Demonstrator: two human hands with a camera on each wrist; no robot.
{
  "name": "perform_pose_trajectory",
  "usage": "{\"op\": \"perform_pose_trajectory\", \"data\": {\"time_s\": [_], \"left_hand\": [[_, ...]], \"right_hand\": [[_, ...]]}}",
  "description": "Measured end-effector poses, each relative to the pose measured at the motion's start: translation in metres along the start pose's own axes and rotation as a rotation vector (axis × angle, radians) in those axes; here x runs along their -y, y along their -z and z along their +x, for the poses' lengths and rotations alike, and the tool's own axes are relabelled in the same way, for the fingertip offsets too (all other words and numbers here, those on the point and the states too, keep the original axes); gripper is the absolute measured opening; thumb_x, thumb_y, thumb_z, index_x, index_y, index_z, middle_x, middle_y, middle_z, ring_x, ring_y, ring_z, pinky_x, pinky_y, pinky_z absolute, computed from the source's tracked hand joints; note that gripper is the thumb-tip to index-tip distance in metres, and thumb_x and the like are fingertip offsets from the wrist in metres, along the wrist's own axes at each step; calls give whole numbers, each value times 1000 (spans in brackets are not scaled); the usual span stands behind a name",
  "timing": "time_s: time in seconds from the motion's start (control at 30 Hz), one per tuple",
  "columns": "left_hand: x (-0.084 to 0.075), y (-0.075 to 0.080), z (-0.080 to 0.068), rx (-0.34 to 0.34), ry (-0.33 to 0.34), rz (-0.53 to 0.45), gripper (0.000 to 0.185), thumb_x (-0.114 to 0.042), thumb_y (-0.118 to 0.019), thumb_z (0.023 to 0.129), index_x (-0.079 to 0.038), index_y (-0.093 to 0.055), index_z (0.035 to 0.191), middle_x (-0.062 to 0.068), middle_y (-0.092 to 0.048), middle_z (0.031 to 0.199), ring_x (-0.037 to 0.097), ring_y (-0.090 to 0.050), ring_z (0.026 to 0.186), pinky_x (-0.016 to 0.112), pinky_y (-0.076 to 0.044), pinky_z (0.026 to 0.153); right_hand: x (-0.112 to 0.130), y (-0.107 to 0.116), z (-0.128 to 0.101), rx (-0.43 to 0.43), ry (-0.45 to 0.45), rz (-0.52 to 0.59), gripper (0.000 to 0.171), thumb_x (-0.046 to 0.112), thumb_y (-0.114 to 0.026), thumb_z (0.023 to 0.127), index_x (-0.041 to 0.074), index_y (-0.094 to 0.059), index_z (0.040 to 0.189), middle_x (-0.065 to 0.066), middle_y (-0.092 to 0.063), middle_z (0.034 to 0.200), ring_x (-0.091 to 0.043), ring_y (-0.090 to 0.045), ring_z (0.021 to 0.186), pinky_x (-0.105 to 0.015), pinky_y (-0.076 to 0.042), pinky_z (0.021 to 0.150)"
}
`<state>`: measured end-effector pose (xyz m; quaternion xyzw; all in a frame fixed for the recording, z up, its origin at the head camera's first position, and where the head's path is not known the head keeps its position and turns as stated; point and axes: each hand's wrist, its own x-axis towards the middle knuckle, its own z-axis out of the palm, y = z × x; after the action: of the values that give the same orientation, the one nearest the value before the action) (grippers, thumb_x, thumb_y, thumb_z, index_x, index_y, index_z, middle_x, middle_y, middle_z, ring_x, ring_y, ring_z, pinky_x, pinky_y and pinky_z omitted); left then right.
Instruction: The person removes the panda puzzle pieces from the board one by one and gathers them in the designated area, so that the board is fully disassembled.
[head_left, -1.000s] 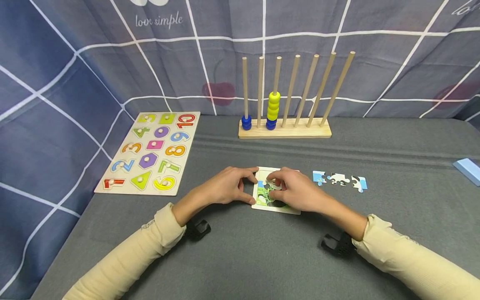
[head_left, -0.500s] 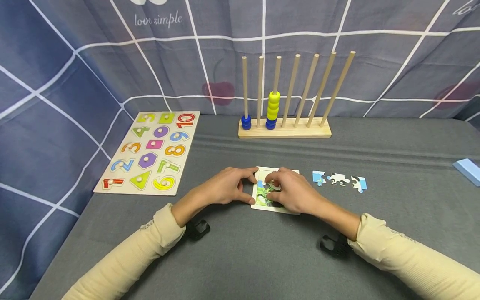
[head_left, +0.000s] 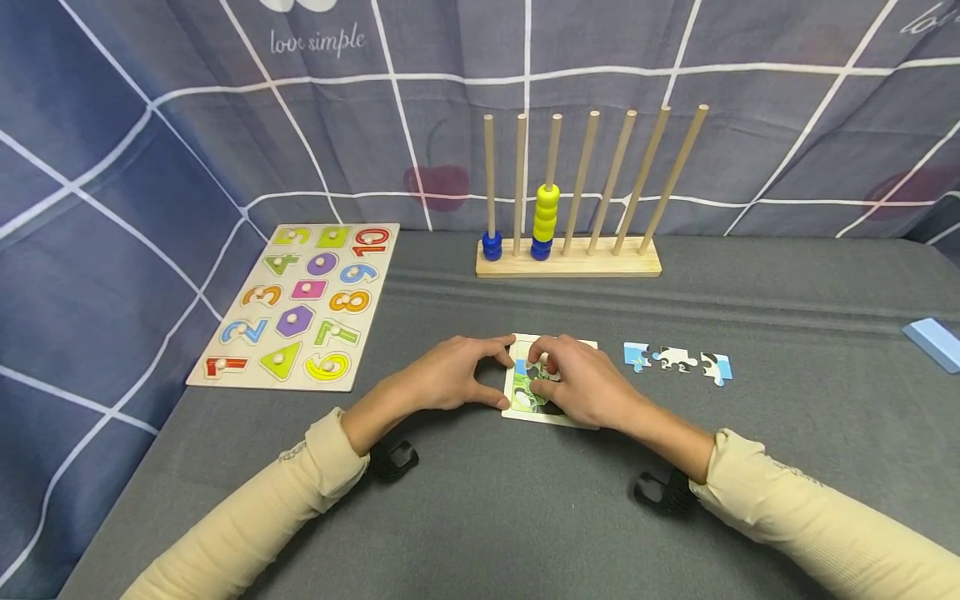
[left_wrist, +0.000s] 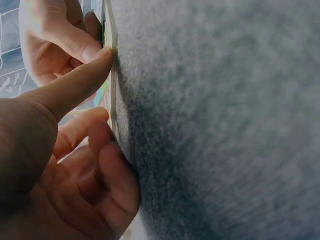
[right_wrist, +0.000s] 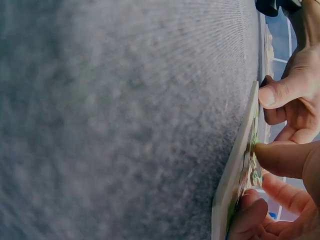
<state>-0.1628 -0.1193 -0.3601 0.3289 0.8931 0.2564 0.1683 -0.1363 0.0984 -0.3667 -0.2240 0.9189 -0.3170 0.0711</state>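
Note:
A small white-framed jigsaw board (head_left: pixel 516 398) with a green picture lies flat on the grey table. My left hand (head_left: pixel 480 375) holds its left edge between the index finger at the top corner and the thumb at the lower edge; the thumb (left_wrist: pixel 75 85) pushes on the rim (left_wrist: pixel 111 75) in the left wrist view. My right hand (head_left: pixel 547 375) lies over the board, its curled fingertips pinching a puzzle piece (head_left: pixel 534 370) down onto the picture. In the right wrist view its thumb (right_wrist: pixel 282 159) presses on the board's face (right_wrist: pixel 240 160). Most of the picture is hidden.
Three loose blue-and-white puzzle pieces (head_left: pixel 677 360) lie in a row right of the board. A wooden peg rack (head_left: pixel 570 258) with blue and yellow rings stands behind, and a number-and-shape board (head_left: pixel 300 300) at the left. A light blue block (head_left: pixel 933 342) sits at the right edge.
My right hand has slid a little left and lower over the board with the piece under its fingertips. The left hand has stayed on the board's edge.

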Motion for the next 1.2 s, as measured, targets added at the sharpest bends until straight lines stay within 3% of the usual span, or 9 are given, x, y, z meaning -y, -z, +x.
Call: {"op": "perform_pose_trajectory", "data": {"time_s": [0.07, 0.23, 0.33, 0.47, 0.73, 0.97, 1.2], "left_hand": [[0, 0, 0, 9, 6, 12, 45, -31, -83, 81, -13, -68, 120, 5, -46, 150, 23, -48, 131, 40, -37, 106], [3, 2, -3, 35, -4, -3, 48, -31, -82, 82, -13, -67, 125, 4, -44, 152, 19, -50, 129, 40, -38, 105], [5, 4, -4, 44, -14, -27, 50, -31, -82, 82, -13, -68, 127, 3, -44, 151, 11, -63, 93, 33, -46, 90], [7, 5, -7, 60, -33, -48, 51, -33, -80, 84, -13, -67, 129, 3, -44, 151, 5, -49, 54, 25, -44, 62], [9, 5, -12, 83, -125, -69, 38, -28, -78, 87, -19, -70, 123, 7, -43, 151, 3, -47, 54, 23, -39, 55], [9, 7, -15, 159, -170, -22, 43, -27, -74, 90, -19, -66, 132, 9, -31, 158, 2, -49, 59, 23, -41, 58], [8, 5, -15, 150, -176, -10, 38, -25, -72, 92, -18, -68, 129, 10, -30, 159, 1, -47, 61, 26, -42, 68]], "right_hand": [[0, 0, 0, 0, -6, -7, 22, 14, -77, 84, 11, -66, 103, -2, -55, 84, -16, -49, 70, -37, -40, 64], [2, 0, 1, 1, -18, -4, 22, 14, -76, 84, 10, -66, 103, -2, -55, 84, -16, -49, 70, -37, -40, 65], [2, 0, 1, 2, -27, 3, 22, 13, -76, 83, 11, -66, 103, -3, -55, 84, -16, -50, 70, -38, -41, 66], [3, 0, 2, 7, -32, 8, 22, 12, -76, 83, 11, -65, 102, -3, -55, 83, -17, -50, 69, -38, -41, 66], [3, 1, 5, 10, -25, 25, 21, 9, -77, 82, 9, -64, 98, -2, -55, 81, -17, -50, 67, -38, -41, 65], [0, 3, 6, 30, -21, 59, 17, 6, -74, 84, 8, -65, 99, -2, -56, 80, -16, -49, 65, -36, -41, 63], [-4, 5, 6, 39, -13, 141, 13, 0, -68, 87, 6, -66, 98, 0, -57, 77, -14, -50, 62, -34, -42, 61]]}}
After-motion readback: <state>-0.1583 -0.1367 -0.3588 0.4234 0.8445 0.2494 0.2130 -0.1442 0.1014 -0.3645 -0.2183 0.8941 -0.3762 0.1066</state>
